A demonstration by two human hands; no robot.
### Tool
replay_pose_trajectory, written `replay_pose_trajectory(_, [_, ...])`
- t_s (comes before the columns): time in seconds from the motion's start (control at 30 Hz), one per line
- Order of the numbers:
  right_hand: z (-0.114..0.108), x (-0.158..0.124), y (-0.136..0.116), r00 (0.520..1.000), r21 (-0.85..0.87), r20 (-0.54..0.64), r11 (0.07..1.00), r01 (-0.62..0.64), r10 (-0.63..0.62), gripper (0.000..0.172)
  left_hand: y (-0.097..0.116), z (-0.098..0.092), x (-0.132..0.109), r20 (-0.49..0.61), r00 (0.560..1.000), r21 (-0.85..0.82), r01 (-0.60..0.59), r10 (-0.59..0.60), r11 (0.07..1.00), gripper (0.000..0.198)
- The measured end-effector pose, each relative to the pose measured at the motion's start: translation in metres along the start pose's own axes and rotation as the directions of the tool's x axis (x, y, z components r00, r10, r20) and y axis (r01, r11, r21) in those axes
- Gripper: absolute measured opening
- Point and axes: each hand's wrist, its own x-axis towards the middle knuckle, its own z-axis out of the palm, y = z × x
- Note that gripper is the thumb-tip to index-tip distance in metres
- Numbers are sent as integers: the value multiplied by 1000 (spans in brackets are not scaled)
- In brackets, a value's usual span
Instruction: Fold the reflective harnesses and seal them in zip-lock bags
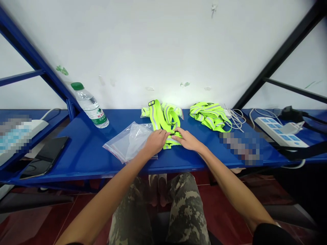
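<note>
A fluorescent yellow-green reflective strap [156, 117] with grey stripes lies on the blue table [204, 156], in loops and folds between my hands. Its far end carries a black slide buckle [151, 102]. My left hand [155, 141] pinches the strap's near part from the left, fingers curled. From the right, my right hand [188, 140] grips the same part, its thumb and fingers on a small black piece that the fingers partly cover. Clear zip bags [127, 141] lie flat beside and partly under my left forearm.
Behind the strap sits a bagged yellow-green bundle [176, 109]. A heap of similar straps [211, 115] lies to the right, near white cables [237, 119] and a power strip [279, 132]. On the left are a water bottle [90, 107] and a dark phone [44, 158].
</note>
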Motion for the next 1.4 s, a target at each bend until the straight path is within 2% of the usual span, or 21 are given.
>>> replay_pose_trajectory(0.17, [15,5,4,994,-69,-105,997,-32,24,39,-2,12,-1,-48,999,34,-6,8,999,39])
replay_pose_trajectory(0.33, [22,3,6,967,-215,-229,975,60,-110,46,6,6,-1,-2,997,37,82,-82,996,43])
replay_pose_trajectory(0.47, [24,1,7,958,-283,-248,956,74,-148,42,10,3,-2,-2,989,41,150,-150,988,36])
replay_pose_trajectory(0.57, [24,-3,4,948,-290,-263,952,101,-181,38,11,2,1,38,994,28,104,-105,994,36])
replay_pose_trajectory(0.67, [21,-13,0,941,-281,-229,942,183,-251,33,10,0,6,115,993,6,27,-28,1000,36])
replay_pose_trajectory(0.73, [19,-21,1,939,-270,-172,931,245,-297,34,9,-1,10,144,989,-25,32,-28,999,38])
replay_pose_trajectory(0.87, [16,-32,6,933,-245,-96,917,316,-347,53,7,2,12,148,987,-116,72,-55,991,46])
replay_pose_trajectory(0.93, [16,-33,8,936,-229,-66,918,323,-345,59,6,5,10,127,991,-179,61,-38,982,46])
replay_pose_trajectory(1.03, [16,-29,6,945,-230,-23,921,314,-328,56,6,8,8,85,994,-253,89,-69,964,40])
replay_pose_trajectory(1.1, [16,-27,2,948,-255,-4,917,306,-318,54,8,5,8,81,987,-226,157,-142,961,36])
replay_pose_trajectory(1.2, [14,-24,-4,952,-295,8,909,295,-306,51,13,-6,9,59,974,-95,223,-218,970,31])
replay_pose_trajectory(1.27, [13,-22,-6,957,-305,0,911,277,-291,48,17,-14,8,11,979,-51,202,-202,978,32])
replay_pose_trajectory(1.4, [12,-17,-5,965,-278,-9,928,249,-262,43,24,-23,-4,-62,993,-75,98,-103,992,35])
